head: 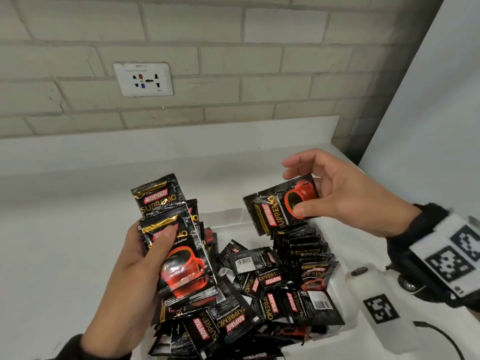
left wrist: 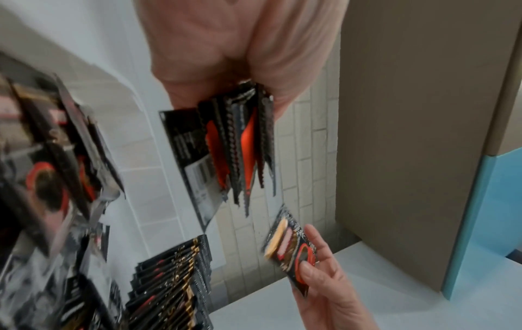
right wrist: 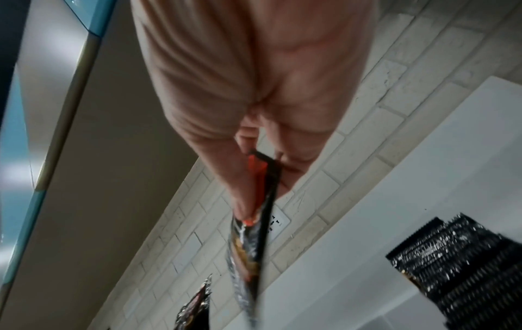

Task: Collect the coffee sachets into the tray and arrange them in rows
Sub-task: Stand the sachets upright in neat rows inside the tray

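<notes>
Sachets (head: 262,289): lying jumbled in the tray (head: 223,216); a standing row (head: 307,249) at its 3 o'clock side.
Left hand (head: 135,266): gripping a fanned stack (head: 179,245) at 9 o'clock.
Right hand (head: 345,193): pinching one sachet (head: 280,206) at 2 o'clock.
Counter (head: 65,229): carrying the tray.

Stack (head: 179,258) in my left hand (head: 130,279): glossy black foil, glare across the red cup print, serrated ends.
Sachet (head: 283,206) in my right hand (head: 345,196): same shiny film, crinkled, gold metallic band.
Pile (head: 259,289) below my hands: I see glossy wrappers, matt white barcode patches.
Row (head: 304,245) under my right hand: shiny edges, gold trim.
Tray (head: 226,216) beneath both hands: pale, smooth, looks plastic.
Counter (head: 65,242) left of my left hand: smooth white, soft sheen.
Wall (head: 233,61) beyond my hands: matt, rough brick-pattern tile.
Socket (head: 143,79) beyond my left hand: smooth white plastic.
</notes>
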